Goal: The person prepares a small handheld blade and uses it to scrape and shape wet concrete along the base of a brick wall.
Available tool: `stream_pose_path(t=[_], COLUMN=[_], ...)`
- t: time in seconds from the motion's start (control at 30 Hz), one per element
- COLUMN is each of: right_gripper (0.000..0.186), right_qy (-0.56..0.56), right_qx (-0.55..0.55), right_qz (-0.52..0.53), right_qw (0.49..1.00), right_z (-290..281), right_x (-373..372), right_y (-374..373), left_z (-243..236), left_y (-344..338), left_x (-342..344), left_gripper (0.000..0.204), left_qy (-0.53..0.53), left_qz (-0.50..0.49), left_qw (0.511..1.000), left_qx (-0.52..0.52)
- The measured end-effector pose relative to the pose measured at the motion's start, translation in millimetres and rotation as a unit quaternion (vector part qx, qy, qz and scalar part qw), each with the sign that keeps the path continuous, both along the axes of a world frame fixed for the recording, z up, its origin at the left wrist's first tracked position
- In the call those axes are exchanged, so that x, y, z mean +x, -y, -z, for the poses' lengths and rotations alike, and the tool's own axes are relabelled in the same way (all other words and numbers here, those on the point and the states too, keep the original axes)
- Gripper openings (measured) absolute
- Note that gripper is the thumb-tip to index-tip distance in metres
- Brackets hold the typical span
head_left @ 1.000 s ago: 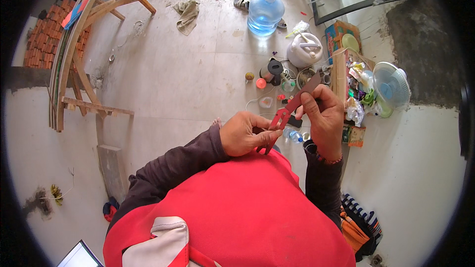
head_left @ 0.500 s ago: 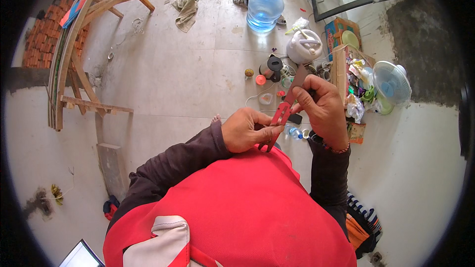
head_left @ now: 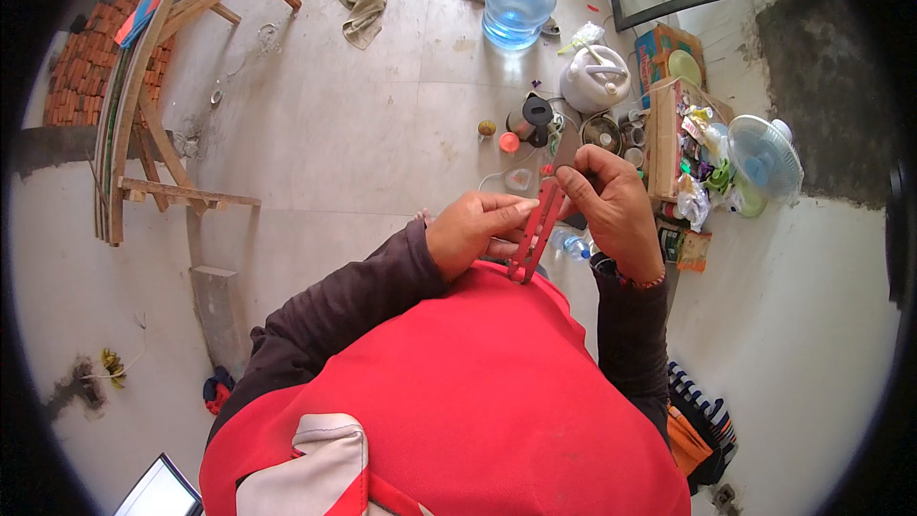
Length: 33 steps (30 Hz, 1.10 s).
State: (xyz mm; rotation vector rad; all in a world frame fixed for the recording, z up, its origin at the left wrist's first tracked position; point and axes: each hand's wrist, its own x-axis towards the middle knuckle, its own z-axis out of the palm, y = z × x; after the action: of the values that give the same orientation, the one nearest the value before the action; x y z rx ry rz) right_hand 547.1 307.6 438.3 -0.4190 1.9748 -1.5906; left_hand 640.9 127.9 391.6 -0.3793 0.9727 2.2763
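Observation:
A folding knife (head_left: 539,226) with a long, red, slotted two-bar handle and a flat greyish-brown blade is held in front of my red shirt. It slants, blade up and to the right. My right hand (head_left: 619,215) pinches it between thumb and index finger where blade meets handle. From the left, my left hand (head_left: 470,235) grips the handle, its thumb pressing on the upper side and its other fingers partly hidden behind. The handle's lower end points toward my shirt (head_left: 458,363).
Beyond my hands stand a kettle (head_left: 531,122), a white jug (head_left: 594,81) and a big blue water bottle (head_left: 517,8). A fan (head_left: 764,158) and a cluttered wooden box (head_left: 662,139) are at right. A wooden trestle (head_left: 143,134) rises at left.
The two handle bars have come closer together and now lie nearly parallel. My left thumb has shifted up along the handle, while my right hand keeps its pinch.

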Motion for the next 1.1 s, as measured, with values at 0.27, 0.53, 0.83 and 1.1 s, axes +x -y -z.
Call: stream_pose_path(t=[0.27, 0.53, 0.83, 1.1], right_gripper=[0.02, 0.019, 0.018, 0.018], right_qy=[0.022, 0.031, 0.025, 0.041], right_qx=[-0.001, -0.01, -0.018, -0.044], right_qz=[0.002, 0.002, 0.001, -0.004], right_qw=[1.0, 0.999, 1.0, 0.998], right_z=[9.8, 19.1, 15.7, 15.9], right_x=[-2.6, -4.4, -3.8, -2.6], right_y=[0.8, 0.3, 2.5, 5.7], left_z=[13.4, 0.8, -8.6, -2.3], left_y=[1.2, -2.9, -7.8, -14.5], left_x=[-9.0, -18.4, -16.2, -14.2], left_gripper=[0.049, 0.052, 0.043, 0.03], left_qy=[0.023, -0.065, -0.126, -0.162], left_qz=[-0.049, -0.073, -0.111, -0.143], left_qw=[0.998, 0.993, 0.983, 0.961], left_qx=[0.03, -0.066, -0.073, -0.174])
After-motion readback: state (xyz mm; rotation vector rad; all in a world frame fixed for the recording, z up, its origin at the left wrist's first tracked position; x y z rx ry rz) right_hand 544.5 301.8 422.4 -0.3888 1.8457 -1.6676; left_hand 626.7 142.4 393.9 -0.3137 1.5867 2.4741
